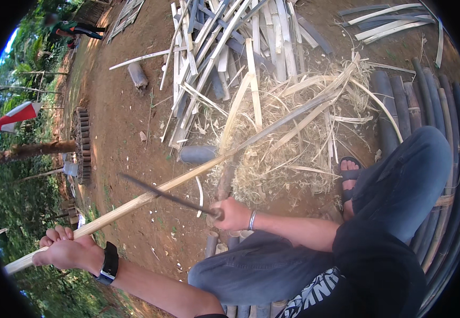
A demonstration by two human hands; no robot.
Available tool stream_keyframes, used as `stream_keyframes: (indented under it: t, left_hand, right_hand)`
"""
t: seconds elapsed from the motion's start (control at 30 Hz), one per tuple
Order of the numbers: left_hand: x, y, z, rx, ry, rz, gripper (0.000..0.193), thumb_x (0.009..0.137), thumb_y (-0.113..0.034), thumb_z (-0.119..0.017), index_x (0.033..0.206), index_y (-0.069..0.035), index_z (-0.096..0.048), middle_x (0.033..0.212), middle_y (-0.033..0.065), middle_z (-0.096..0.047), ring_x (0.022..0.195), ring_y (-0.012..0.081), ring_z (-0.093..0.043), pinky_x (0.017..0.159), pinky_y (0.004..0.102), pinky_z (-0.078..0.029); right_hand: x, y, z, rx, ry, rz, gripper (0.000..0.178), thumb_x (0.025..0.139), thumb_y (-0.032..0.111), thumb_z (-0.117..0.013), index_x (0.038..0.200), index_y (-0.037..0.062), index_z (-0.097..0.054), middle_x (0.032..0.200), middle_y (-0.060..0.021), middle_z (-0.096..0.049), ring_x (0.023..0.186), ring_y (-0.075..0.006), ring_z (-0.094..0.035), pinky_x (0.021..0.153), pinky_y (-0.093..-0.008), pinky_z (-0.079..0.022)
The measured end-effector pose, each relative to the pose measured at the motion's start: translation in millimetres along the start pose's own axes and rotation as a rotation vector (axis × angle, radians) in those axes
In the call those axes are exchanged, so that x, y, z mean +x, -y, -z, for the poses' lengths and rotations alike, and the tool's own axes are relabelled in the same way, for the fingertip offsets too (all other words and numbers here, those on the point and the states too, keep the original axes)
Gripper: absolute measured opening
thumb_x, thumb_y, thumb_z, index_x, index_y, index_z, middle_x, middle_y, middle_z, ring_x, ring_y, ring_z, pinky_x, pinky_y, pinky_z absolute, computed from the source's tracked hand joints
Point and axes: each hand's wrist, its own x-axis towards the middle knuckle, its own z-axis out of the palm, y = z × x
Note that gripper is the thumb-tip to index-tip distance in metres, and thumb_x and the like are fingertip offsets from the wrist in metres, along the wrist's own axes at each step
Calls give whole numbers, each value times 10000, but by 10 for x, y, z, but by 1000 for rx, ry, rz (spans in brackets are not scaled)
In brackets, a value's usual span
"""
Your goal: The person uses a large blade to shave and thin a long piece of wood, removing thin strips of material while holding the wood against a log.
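My left hand [66,251], with a dark watch on its wrist, is closed round the near end of a long pale bamboo strip [118,216]. The strip slants up and away to the right, over a pile of thin shavings [278,164]. In my right fist [233,214] is the handle of a long-bladed knife [155,191]. Its dark blade points left and crosses the strip, seemingly against it; exact contact is hard to see. A short upright post [226,183] stands beyond my right hand, near where the strip passes.
Split bamboo pieces [230,47] lie heaped at the far middle, with more slats [389,21] at far right. A cut bamboo section [198,155] lies left of the shavings. I sit on a bamboo-pole platform [431,106]. Another person [79,29] is at far left.
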Motion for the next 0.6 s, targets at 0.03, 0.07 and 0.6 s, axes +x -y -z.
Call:
stream_keyframes:
  t: [0.03,0.07,0.6]
  left_hand:
    - [4,-31,-38,-5,-13,0,468,980,-513,-87,726,-142,-215,580,-7,-213,501,119,-181,414,257,-142]
    - [-40,-79,-132,-23,-5,13,465,981,-510,-88,725,-142,-214,580,-8,-212,501,118,-180,413,258,-140]
    - [180,-55,-76,-46,10,-6,479,976,-520,-58,721,-139,-198,575,-2,-216,501,127,-175,404,254,-140]
  right_hand:
    - [5,-454,38,46,-137,-158,242,711,209,-661,740,-31,-651,592,-139,-630,510,-217,-596,567,-345,-516]
    - [-50,-1313,107,67,-316,-257,248,711,211,-669,705,-35,-644,571,-133,-620,491,-216,-588,538,-339,-509]
    - [15,-1443,-14,8,-384,-418,272,692,219,-684,802,-28,-653,612,-149,-629,541,-229,-614,570,-347,-503]
